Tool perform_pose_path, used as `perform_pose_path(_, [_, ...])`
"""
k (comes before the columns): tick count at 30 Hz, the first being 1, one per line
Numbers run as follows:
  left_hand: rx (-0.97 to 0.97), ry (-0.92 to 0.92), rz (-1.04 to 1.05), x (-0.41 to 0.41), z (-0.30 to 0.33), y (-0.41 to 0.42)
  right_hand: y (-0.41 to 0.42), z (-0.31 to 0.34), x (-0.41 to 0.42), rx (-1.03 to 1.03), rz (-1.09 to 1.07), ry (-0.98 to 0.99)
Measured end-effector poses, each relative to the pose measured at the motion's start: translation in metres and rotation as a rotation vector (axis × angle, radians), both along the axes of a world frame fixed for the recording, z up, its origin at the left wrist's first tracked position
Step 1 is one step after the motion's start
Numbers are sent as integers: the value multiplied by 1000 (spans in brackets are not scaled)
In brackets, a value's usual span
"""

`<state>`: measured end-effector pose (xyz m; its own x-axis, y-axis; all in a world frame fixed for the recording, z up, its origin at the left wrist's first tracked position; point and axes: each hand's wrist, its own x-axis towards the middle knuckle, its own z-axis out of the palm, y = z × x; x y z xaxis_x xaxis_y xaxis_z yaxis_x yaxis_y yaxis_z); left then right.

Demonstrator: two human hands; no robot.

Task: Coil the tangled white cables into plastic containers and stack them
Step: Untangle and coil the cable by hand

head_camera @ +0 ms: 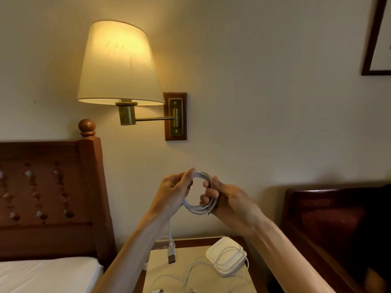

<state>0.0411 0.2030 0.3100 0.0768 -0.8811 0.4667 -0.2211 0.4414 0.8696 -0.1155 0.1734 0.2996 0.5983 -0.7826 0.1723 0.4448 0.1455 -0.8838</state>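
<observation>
White cable coil (198, 205) pinched in both hands (176, 190) (227, 199) above bedside table (251, 280), lit wall lamp (118, 64) behind.

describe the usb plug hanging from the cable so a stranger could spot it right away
Start at the lit wall lamp and drop to the two hands holding a coiled white cable in the air. A single strand hangs from the left hand toward the nightstand. The usb plug dangles at its end with a metal tip, unlike the loose cables lying flat below.

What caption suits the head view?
Both hands, left hand and right hand, hold a coiled white cable above the nightstand.
</observation>
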Motion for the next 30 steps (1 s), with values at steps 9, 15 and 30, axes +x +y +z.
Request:
perform_pose_path(9, [9,-19,-131,59,-46,-15,-13,12,-13,57,-128,-60])
perform_pose_path(15, [150,-97,15,68,-89,-16,-14,15,-20,84,-86,-89])
perform_pose_path(30, [536,800,-376,1,-35,0,-19,-3,3,-3,-226,58])
